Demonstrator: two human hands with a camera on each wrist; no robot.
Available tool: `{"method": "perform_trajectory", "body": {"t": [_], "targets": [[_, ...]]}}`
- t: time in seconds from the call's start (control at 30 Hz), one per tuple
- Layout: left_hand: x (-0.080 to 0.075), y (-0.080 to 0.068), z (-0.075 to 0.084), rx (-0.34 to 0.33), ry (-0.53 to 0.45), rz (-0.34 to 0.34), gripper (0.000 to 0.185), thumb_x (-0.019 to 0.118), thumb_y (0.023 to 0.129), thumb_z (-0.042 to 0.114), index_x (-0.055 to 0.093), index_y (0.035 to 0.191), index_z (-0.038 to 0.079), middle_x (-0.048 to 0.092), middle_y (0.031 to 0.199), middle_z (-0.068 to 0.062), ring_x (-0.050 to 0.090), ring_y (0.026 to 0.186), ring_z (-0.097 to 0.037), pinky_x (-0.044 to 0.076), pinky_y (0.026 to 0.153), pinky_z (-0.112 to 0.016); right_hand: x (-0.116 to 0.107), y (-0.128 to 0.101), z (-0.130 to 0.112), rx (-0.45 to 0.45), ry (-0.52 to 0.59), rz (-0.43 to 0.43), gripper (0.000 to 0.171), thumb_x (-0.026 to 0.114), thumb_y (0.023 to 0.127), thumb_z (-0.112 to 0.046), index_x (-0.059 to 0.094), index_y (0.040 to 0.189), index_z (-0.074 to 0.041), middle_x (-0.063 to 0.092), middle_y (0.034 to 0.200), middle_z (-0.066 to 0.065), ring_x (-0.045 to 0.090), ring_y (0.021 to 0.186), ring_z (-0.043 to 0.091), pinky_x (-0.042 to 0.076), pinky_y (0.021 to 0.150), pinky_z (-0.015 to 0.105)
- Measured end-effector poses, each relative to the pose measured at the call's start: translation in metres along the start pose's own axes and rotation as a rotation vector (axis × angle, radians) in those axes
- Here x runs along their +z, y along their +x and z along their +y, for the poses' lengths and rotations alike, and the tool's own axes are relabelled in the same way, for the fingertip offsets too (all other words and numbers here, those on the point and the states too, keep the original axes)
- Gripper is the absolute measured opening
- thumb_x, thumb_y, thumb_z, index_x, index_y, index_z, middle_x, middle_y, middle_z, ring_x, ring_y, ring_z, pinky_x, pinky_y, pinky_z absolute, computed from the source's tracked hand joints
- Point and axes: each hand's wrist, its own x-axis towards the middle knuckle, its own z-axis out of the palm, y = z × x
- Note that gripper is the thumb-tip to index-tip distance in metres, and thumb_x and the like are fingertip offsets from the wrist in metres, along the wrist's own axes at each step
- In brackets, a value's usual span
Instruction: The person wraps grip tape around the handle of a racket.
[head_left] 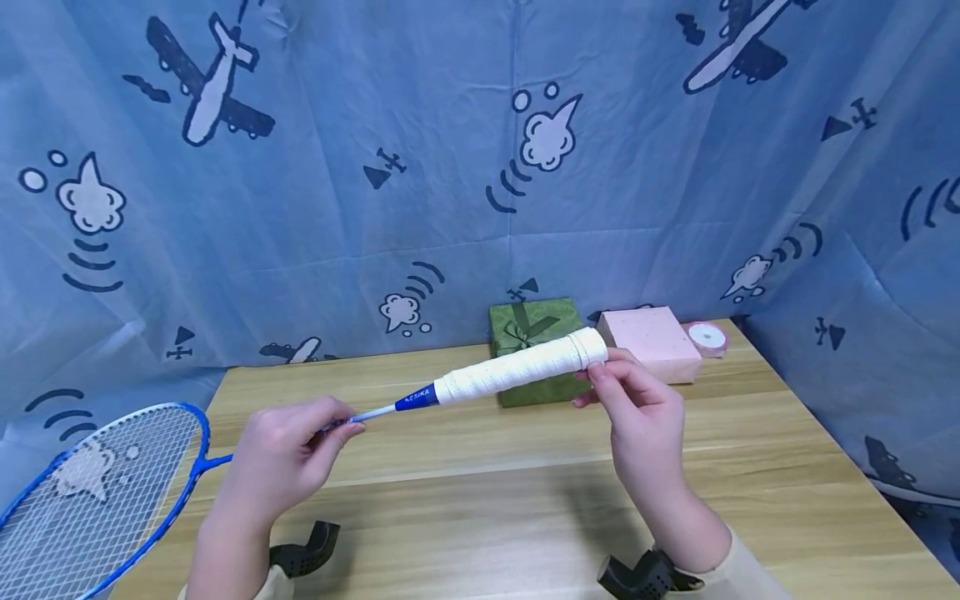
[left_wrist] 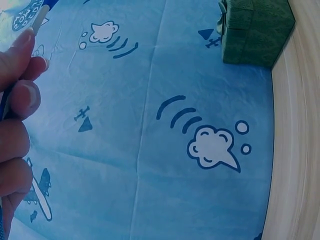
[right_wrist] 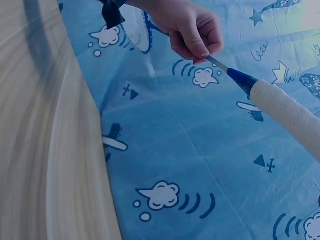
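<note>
we hold a light, stiff blue-framed badminton racket (head_left: 480,383) above the green gift box (head_left: 534,327): left hand (head_left: 281,454) pinches the thin shaft, right hand (head_left: 637,408) pinches the white-taped grip's butt, the surest hold.

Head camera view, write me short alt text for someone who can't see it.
Two hands hold a blue badminton racket level above a wooden table: the left hand pinches the thin shaft, and the right hand holds the end of the white-wrapped handle. Behind sit a green gift box, a pink box and a ribbon spool, before a blue airplane-print cloth.
</note>
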Motion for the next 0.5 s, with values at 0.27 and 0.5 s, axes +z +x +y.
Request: {"method": "perform_trajectory", "body": {"t": [0.27,0.5], "targets": [[-0.0004,0.0004,-0.0006,0.010,-0.023,0.012,0.029,0.062,0.103,0.043,0.073,0.092,0.019,0.060,0.067,0.016,0.034,0.049,0.006,0.027,0.049,-0.007,-0.0012,0.0006,-0.0004,0.042,-0.019,-0.032,0.014,0.061,0.099,0.009,0.073,0.090,0.009,0.070,0.100,0.013,0.072,0.087,0.019,0.060,0.064,0.029],[0.0012,0.0019,-0.0002,0.033,-0.017,0.015,0.030,0.061,0.104,0.042,0.073,0.089,0.020,0.059,0.066,0.016,0.034,0.050,0.006,0.027,0.049,-0.008,-0.0006,0.0018,-0.0014,0.026,0.009,-0.040,0.022,0.059,0.099,0.011,0.076,0.088,0.002,0.070,0.093,0.010,0.069,0.088,0.019,0.060,0.065,0.028]]}}
